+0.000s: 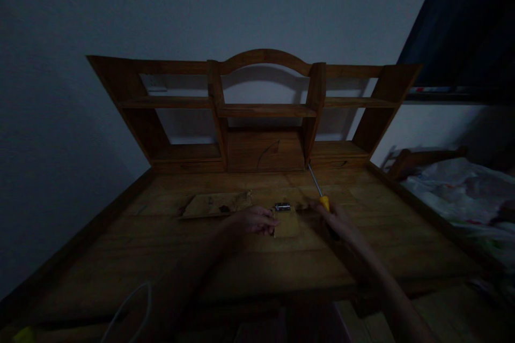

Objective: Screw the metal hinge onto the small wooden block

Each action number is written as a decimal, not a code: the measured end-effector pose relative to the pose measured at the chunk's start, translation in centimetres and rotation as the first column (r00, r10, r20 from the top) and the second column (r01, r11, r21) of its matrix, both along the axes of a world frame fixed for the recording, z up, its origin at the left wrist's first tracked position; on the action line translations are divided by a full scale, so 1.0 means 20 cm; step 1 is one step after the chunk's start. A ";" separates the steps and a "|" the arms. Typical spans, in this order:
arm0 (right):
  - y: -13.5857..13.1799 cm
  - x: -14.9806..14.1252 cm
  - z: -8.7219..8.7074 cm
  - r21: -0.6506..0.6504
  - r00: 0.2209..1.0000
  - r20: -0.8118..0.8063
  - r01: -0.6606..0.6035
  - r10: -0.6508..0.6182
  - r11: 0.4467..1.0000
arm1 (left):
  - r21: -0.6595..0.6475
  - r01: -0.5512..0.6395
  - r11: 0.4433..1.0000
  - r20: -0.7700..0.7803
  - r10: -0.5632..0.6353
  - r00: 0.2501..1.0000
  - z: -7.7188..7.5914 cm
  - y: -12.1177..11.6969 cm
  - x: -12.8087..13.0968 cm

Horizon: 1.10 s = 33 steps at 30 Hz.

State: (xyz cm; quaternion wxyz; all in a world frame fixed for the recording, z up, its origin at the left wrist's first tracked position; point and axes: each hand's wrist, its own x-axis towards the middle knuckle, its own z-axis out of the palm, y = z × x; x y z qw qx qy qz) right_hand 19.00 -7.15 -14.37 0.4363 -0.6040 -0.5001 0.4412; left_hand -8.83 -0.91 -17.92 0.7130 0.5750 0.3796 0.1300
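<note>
In the head view my right hand (337, 220) is closed around a screwdriver (324, 202) with a yellow and black handle. Its long metal shaft points up and away, toward the base of the desk shelf. My left hand (259, 220) has its fingers bent together at the left edge of a small square piece of cardboard (287, 224), which it seems to pinch. A small shiny metal cylinder (282, 207) lies at the far edge of that square; its kind is unclear in the dim light. Left of it rests a larger, torn-looking cardboard piece (213, 204) with dark bits on it.
A wooden desk (257, 270) bears a shelf unit (265, 111) along its back, against the wall. A pale loop of cable (148, 300) shows at the front left, with a yellow object (24, 334) at the corner. Plastic-covered things (462, 187) lie to the right.
</note>
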 end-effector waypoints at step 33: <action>0.01 -0.20 1.06 0.610 0.666 0.739 -0.596 -0.103 0.523 | 0.036 -0.105 0.994 0.035 0.104 0.994 0.02 -0.06 0.03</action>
